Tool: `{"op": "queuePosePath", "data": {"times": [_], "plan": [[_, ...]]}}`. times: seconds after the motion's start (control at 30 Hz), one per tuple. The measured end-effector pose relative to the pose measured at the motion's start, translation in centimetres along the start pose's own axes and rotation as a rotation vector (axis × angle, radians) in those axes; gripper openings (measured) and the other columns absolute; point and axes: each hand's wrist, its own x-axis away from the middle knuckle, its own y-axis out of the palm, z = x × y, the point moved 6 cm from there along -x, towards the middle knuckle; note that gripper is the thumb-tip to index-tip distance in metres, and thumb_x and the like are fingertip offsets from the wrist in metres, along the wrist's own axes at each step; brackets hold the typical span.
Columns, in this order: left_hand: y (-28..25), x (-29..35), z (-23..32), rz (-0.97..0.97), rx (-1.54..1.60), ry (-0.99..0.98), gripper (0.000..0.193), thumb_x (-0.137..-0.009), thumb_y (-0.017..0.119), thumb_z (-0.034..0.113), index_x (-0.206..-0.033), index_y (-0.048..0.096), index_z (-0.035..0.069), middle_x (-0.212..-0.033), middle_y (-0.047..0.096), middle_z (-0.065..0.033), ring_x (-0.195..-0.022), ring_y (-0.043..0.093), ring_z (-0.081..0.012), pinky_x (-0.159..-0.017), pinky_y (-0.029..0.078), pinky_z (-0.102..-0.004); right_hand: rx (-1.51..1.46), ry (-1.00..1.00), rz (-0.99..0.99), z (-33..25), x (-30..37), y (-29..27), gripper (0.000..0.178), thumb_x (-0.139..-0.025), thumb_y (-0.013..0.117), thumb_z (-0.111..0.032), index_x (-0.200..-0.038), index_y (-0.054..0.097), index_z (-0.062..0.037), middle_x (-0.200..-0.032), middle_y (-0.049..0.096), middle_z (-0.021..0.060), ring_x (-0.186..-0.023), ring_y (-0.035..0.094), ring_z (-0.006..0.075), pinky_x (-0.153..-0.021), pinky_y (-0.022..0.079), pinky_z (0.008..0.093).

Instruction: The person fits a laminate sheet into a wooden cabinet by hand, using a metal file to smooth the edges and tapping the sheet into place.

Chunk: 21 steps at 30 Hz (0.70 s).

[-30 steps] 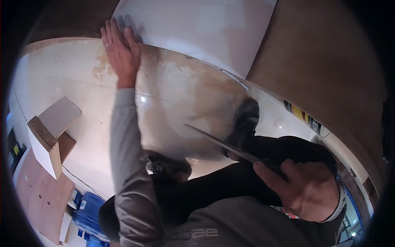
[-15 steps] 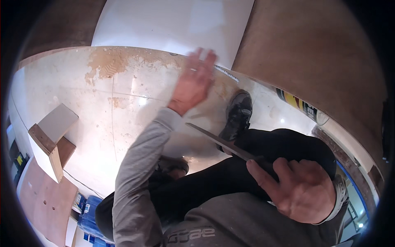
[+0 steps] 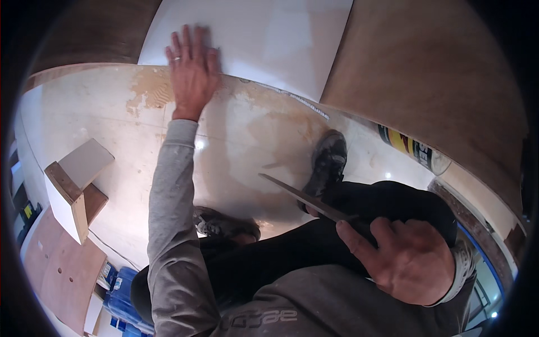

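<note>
With fingers (image 3: 187, 45) fanned apart and gripping nothing, resting the left hand (image 3: 193, 84) over the near edge of a white panel (image 3: 275, 45), up on the wooden counter (image 3: 426, 73)! Over on the other side, clasping a long-bladed hand tool (image 3: 303, 197) firmly in the right hand (image 3: 412, 261), just in front of the black trousers (image 3: 387, 202). Now scanning around: spotting a yellow-and-black can (image 3: 407, 144) just past the counter's edge at right, and a ridged white strip (image 3: 311, 105) near the panel's corner. Down on the stained floor (image 3: 241, 140), seeing one dark shoe (image 3: 330, 154) beyond the blade and another to its left, with the trousers close beneath. At far left, making out a white-faced wooden block (image 3: 62, 205), a thin cable (image 3: 115, 249), a pinkish board (image 3: 62, 255) with two holes and a blue plastic jug (image 3: 120, 297). Onto direction: pointing the tool forward and leftward, on a long axis slanting from the right hand out over the floor. Finally the looks: grey, slim and straight in the blade, narrowing toward the tip, hard to tell whether toothed; smooth and white across the panel, with brighter patches and a soft shadow by the fanned fingers.
</note>
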Motion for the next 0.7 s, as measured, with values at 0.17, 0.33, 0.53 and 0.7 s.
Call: {"op": "queuePosePath", "data": {"times": [0.17,0.33,0.53,0.7], "plan": [[0.6,0.5,-6.0,-0.109,-0.139,-0.214,0.068,-0.116,0.046,0.048,-0.174,0.041,0.015,-0.18,0.036,-0.0216,-0.166,0.028,-0.0534,-0.133,0.019,-0.0719,0.003,0.024,-0.006,0.2,0.1,0.1,0.048,-0.087,0.07,-0.025,-0.132,0.082,-0.0158,-0.077,0.054,0.0029,-0.055,0.054,0.0151,-0.052,0.044,0.032],[3.3,-0.3,2.8,-0.056,-0.134,-0.012,0.064,-0.113,0.053,0.041,-0.17,0.048,0.013,-0.175,0.045,-0.019,-0.16,0.038,-0.055,-0.13,0.026,-0.0703,0.029,0.049,-0.021,0.2,0.1,-0.1,0.049,-0.087,0.069,-0.025,-0.133,0.081,-0.015,-0.079,0.056,0.0034,-0.057,0.056,0.0151,-0.054,0.045,0.0317],[2.8,6.0,18.6,-0.374,0.31,0.311,0.063,-0.105,0.062,0.024,-0.166,0.052,0.013,-0.176,0.044,-0.0127,-0.164,0.035,-0.0457,-0.136,0.024,-0.0626,0.061,-0.001,-0.02,-0.1,-0.8,-0.6,0.05,-0.089,0.068,-0.026,-0.136,0.079,-0.0141,-0.08,0.058,0.0034,-0.06,0.06,0.0154,-0.055,0.047,0.0324],[1.3,8.2,17.6,-0.421,0.448,0.478,0.064,-0.105,0.064,0.022,-0.166,0.051,0.007,-0.176,0.043,-0.0167,-0.167,0.034,-0.041,-0.137,0.024,-0.0616,0.055,0.028,-0.038,-0.4,-0.6,-0.5,0.049,-0.09,0.068,-0.026,-0.136,0.079,-0.0155,-0.081,0.058,0.0025,-0.059,0.059,0.0149,-0.057,0.048,0.033]]}}
